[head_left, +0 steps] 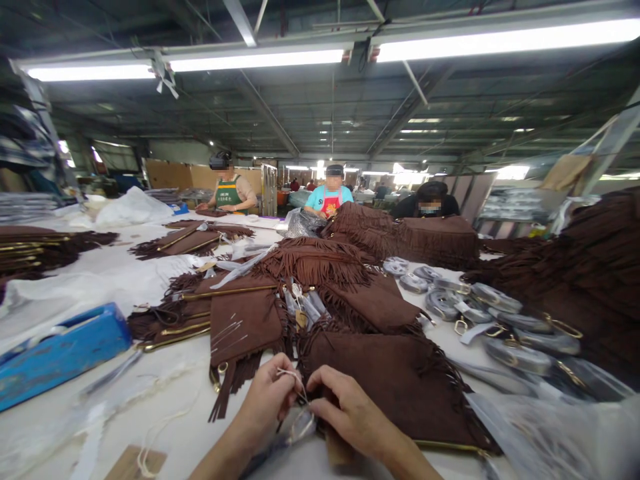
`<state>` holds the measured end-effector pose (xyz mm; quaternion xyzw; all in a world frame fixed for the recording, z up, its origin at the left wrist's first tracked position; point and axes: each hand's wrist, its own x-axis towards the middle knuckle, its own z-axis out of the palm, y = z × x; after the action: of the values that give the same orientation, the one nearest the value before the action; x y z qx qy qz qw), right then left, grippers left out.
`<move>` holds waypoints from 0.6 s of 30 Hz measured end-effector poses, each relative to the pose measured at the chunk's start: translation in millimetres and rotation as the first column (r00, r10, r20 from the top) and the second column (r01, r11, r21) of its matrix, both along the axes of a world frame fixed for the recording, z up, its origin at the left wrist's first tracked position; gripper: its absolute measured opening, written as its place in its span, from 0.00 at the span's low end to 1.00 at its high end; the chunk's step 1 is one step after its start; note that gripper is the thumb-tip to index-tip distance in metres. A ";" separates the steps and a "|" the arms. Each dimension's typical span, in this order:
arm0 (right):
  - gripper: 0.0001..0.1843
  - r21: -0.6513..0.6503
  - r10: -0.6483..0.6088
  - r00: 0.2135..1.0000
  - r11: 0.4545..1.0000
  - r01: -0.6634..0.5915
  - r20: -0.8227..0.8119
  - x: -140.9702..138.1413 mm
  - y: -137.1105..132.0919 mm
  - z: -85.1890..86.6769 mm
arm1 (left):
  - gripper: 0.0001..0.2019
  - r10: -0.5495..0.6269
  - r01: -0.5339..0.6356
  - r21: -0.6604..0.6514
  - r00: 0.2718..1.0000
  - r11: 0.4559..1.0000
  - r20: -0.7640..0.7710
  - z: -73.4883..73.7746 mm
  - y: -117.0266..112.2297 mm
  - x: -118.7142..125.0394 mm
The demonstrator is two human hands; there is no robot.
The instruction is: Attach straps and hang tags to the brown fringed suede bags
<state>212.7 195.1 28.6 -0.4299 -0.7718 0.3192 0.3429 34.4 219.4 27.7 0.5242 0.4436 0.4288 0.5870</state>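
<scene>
A thin pale string runs between my two hands at the front of the table. My left hand pinches it with thumb and forefinger. Close by on the right, the bent fingers of my right hand hold the string's other part. Beneath the hands is a plastic-wrapped piece, partly hidden. A brown card tag shows under my right palm. Just beyond lies a brown fringed bag with a gold zip along its near edge. Another fringed bag to the left has several thin needle-like pins on it.
Wrapped straps with gold clasps lie at the right. A blue tape dispenser stands left, and a card tag with string lies front left. Brown fringed bags are piled behind. Several people sit across the table.
</scene>
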 end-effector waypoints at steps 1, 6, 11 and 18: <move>0.08 -0.023 0.071 0.997 0.997 -0.071 0.003 4.3 -1.2 0.3 | 0.06 -0.002 0.005 -0.049 0.997 0.999 0.074 0.0 1.0 -0.5; 0.26 -0.060 0.351 0.929 0.936 -0.346 0.116 22.7 -5.2 5.2 | 0.10 -0.035 0.124 -0.213 0.925 0.969 0.379 6.6 0.6 -8.0; 0.20 -0.002 0.288 0.954 0.957 -0.289 0.083 19.3 -6.6 13.4 | 0.11 -0.024 0.147 -0.216 0.872 0.965 0.488 12.5 -2.3 -14.8; 0.16 0.097 -0.102 0.989 0.989 0.112 -0.109 0.2 2.5 1.8 | 0.08 -0.152 0.195 -0.081 0.918 0.977 0.366 5.8 -0.9 -7.2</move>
<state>212.9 197.6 30.4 -0.4354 -0.7442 0.2819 0.4209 27.1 218.5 33.5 0.4397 0.3052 0.4367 0.7230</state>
